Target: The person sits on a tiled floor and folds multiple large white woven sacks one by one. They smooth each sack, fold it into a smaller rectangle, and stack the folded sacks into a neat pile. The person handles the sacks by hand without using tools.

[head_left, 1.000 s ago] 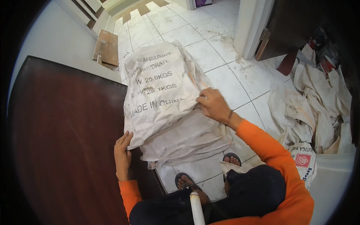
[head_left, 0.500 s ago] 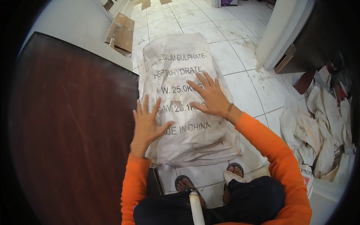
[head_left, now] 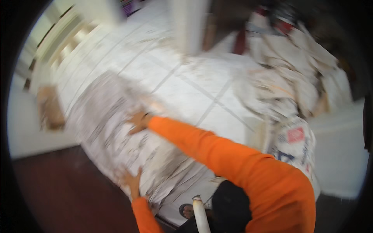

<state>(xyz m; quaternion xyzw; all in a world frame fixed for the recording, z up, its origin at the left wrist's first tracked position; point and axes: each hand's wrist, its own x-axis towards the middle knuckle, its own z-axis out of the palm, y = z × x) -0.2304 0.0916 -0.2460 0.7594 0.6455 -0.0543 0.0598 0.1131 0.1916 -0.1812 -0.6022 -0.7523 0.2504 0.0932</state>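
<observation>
A whitish woven sack (head_left: 112,116) with dark printing lies flat on the tiled floor, smeared by motion in the view. My right hand (head_left: 138,121) rests on or just over the sack's right side, fingers apart and holding nothing. At the sack's near left edge is my left hand (head_left: 131,180), thumb and fingers spread, also empty. Blur hides whether either palm presses on the cloth. The near end of the sack looks layered and creased.
Crumpled white sacks (head_left: 287,77) are heaped at the right, with a printed white sack (head_left: 295,143) nearer me. A dark red-brown panel (head_left: 58,186) borders the left. Cardboard (head_left: 50,108) leans by the wall. A white door post (head_left: 190,27) stands beyond.
My view has swung right, so the sack sits further left and the heap shows more fully. Both hands stay spread at the sack.
</observation>
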